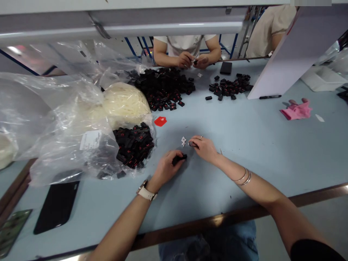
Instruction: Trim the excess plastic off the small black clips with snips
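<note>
My left hand (168, 167), with a white-strapped watch at the wrist, is closed around a small black plastic piece (179, 158) a little above the table. To its right, my right hand (203, 146) is pinched, and a small dark thing with a pale edge (192, 144) shows at the fingertips. What that thing is I cannot make out. Just left of those fingertips lies a little heap of tiny white parts (183, 140). An opened clear bag (108, 154) on the left spills black plastic pieces with red marks (136, 145).
Behind are a large pile of black pieces (165, 85) and a smaller one (231, 87). A red tag (160, 121), pink glove (297, 109), marker (270, 97) and black tablet-like slab (57, 206) lie on the table. Across it, a person's hands (193, 61) hold a small part.
</note>
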`<state>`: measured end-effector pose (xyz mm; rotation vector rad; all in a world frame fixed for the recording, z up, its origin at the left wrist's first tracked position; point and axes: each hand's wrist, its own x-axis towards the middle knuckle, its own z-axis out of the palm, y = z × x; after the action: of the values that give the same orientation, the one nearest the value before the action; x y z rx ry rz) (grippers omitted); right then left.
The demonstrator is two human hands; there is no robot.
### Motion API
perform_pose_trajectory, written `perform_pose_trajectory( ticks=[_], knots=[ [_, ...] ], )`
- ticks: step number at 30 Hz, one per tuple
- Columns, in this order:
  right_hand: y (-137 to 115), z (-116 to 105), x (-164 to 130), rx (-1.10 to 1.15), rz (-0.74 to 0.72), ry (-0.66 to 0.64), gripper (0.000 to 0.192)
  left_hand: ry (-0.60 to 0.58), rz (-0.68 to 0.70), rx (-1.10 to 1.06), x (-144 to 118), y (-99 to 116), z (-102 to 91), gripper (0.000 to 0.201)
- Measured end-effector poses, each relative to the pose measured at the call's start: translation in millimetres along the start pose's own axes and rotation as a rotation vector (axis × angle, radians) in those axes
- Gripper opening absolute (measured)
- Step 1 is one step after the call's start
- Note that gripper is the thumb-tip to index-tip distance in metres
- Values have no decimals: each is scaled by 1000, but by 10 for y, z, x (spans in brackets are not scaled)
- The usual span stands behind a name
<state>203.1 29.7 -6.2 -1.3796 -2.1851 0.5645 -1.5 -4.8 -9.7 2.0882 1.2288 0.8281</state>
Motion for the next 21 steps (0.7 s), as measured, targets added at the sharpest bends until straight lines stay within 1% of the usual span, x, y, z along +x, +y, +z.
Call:
perform_pose_trajectory(
  ticks=[3, 8, 14, 21],
  knots=[
    [-9, -15, 17, -32, 29, 1, 33, -4, 7, 0, 1, -5, 0, 7],
    [-52, -14, 44, -145, -12, -108, 25, -3, -5, 2, -1, -6, -2, 8],
    [-116, -23, 64, -256, -1, -179, 26, 8, 8, 13, 4, -2, 2, 7],
    [-105, -9, 35, -339, -2, -179, 28, 47, 39, 31, 1, -6, -2, 8]
  ],
)
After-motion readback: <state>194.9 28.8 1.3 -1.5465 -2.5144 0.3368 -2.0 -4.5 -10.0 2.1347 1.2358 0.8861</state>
